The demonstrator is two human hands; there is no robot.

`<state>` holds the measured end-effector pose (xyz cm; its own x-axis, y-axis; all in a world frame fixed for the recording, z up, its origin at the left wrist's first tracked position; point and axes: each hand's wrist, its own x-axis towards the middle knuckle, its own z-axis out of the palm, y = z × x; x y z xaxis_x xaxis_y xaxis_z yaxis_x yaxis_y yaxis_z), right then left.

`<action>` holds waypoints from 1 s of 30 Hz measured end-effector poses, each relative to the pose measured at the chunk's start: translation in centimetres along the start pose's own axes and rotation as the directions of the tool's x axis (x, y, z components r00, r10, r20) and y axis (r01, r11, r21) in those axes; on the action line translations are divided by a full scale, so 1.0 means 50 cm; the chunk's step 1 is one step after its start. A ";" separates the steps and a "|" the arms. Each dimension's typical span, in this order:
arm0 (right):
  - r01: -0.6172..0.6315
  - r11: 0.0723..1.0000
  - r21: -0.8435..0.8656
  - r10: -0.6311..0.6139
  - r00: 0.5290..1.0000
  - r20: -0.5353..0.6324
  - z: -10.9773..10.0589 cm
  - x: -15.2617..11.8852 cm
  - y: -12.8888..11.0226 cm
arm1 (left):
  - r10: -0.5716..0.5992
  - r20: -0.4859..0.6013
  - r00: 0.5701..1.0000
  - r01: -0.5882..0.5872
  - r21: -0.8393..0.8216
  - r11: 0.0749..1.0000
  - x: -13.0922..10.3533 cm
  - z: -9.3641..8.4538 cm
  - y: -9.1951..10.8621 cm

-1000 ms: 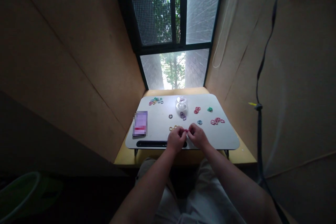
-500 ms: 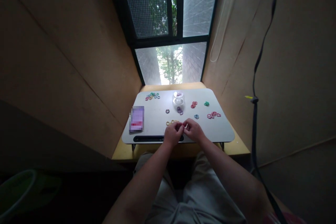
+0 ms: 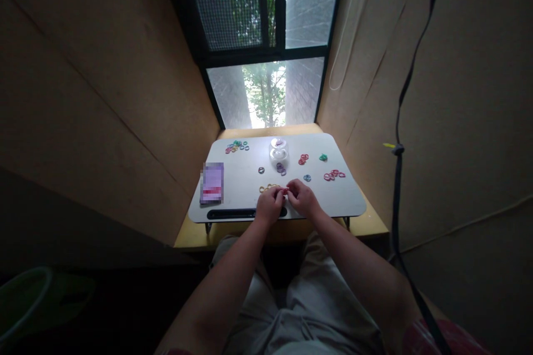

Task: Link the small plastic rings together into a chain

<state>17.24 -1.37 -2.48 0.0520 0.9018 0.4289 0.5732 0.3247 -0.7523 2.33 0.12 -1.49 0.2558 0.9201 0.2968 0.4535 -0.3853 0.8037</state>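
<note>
Single head-worn view, facing forward and down, white tabletop [image 3: 239, 180] at middle distance; window [image 3: 268, 94] beyond

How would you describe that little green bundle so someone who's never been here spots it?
On the white table by the window, find the clear jar. Look right, past the red rings, to the small green bundle. Its nearest neighbours are red, pink and blue; only it is green.

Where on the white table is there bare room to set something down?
Bare room lies between the purple rectangular object and the dark ring, and at the table's near right corner, below the pink rings. Crowded: the middle, with the left hand, right hand, yellow rings, purple rings and clear jar.
</note>
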 end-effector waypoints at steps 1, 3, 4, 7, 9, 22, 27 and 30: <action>-0.003 1.000 0.000 0.003 1.000 -0.001 0.000 0.000 0.000 | 0.001 0.004 1.000 -0.001 0.000 1.000 0.000 0.000 0.001; 0.001 1.000 0.000 -0.001 1.000 0.011 0.000 0.001 -0.001 | 0.003 0.006 1.000 -0.003 -0.001 1.000 0.000 0.000 0.002; 0.005 1.000 0.000 -0.005 1.000 0.021 0.000 0.001 -0.002 | 0.003 0.005 1.000 -0.003 -0.005 1.000 0.000 0.000 0.003; 0.009 1.000 -0.005 -0.009 0.999 0.032 -0.002 0.002 -0.006 | -0.004 -0.009 1.000 0.003 -0.031 1.000 -0.002 0.001 0.002; 0.007 1.000 -0.006 -0.007 1.000 0.025 -0.004 0.003 -0.007 | -0.026 -0.026 0.999 0.025 -0.054 0.998 -0.003 0.002 0.000; 0.044 0.998 0.042 -0.044 0.999 -0.006 -0.003 0.003 0.000 | -0.073 -0.100 0.992 0.070 -0.032 0.997 -0.004 0.002 -0.004; 0.095 0.994 0.044 -0.096 0.995 0.011 -0.008 0.003 -0.002 | -0.055 -0.076 0.996 0.048 -0.093 0.995 -0.004 0.000 -0.005; 0.103 0.993 0.050 -0.104 0.994 0.022 -0.009 0.003 -0.003 | -0.047 -0.049 0.998 0.039 -0.148 0.988 -0.006 -0.001 -0.005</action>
<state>17.54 -1.42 -2.06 -0.0256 0.8690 0.4942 0.5343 0.4298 -0.7279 2.11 -0.03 -1.77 0.1921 0.9394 0.2840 0.3313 -0.3345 0.8822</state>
